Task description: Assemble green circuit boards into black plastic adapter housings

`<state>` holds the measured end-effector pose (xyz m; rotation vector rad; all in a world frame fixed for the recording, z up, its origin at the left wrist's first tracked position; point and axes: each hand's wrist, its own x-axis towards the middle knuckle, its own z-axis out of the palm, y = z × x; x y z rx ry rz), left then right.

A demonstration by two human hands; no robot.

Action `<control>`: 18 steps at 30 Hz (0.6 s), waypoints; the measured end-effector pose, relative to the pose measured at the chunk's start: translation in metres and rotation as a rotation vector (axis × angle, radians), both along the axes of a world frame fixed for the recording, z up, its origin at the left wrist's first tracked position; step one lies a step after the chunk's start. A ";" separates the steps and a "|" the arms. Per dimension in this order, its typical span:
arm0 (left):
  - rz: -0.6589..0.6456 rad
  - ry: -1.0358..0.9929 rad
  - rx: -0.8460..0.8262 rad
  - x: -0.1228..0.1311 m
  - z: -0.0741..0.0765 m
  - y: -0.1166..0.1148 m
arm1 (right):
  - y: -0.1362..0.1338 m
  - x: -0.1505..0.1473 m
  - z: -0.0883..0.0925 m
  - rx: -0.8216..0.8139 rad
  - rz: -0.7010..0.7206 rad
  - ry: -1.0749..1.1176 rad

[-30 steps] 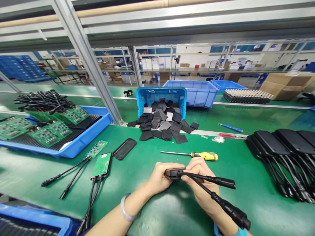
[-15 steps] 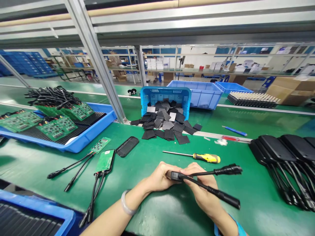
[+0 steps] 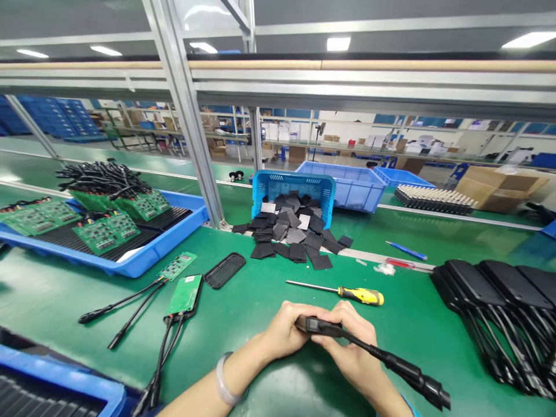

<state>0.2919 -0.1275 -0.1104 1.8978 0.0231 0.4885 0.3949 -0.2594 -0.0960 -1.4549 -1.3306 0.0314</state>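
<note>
Between my two hands is a black cabled controller case (image 3: 309,325), seen mostly end-on. My left hand (image 3: 284,333) grips its left side, and my right hand (image 3: 353,341) has thumb and fingers closed on the side where the black cables (image 3: 369,349) come out. Those cables trail to the lower right over my right hand and end in round connectors. Most of the case is hidden by my fingers. Beyond my hands, a yellow-handled screwdriver (image 3: 361,295) lies flat on the green bench (image 3: 256,307).
Left of my hands lie a black cover (image 3: 225,270), a half-case with a green circuit board (image 3: 186,294) and a loose board (image 3: 177,266). A blue tray (image 3: 134,267) holds more boards. Black pads (image 3: 297,236) spill from a tipped blue basket (image 3: 257,194). Finished-looking black cases (image 3: 467,286) stand right.
My view has tipped upward. The case has turned in my hands, and its two cables, spread apart before, now line up and point further down to the right.
</note>
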 end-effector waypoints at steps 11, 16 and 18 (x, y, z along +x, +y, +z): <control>0.024 0.033 -0.139 0.003 -0.001 -0.008 | 0.005 -0.002 -0.010 0.029 -0.052 0.213; 0.096 -0.036 -0.110 0.009 -0.005 -0.010 | 0.009 0.004 -0.008 0.011 -0.078 0.291; 0.154 -0.111 0.051 0.011 -0.009 0.003 | 0.011 0.010 -0.004 0.005 0.016 0.308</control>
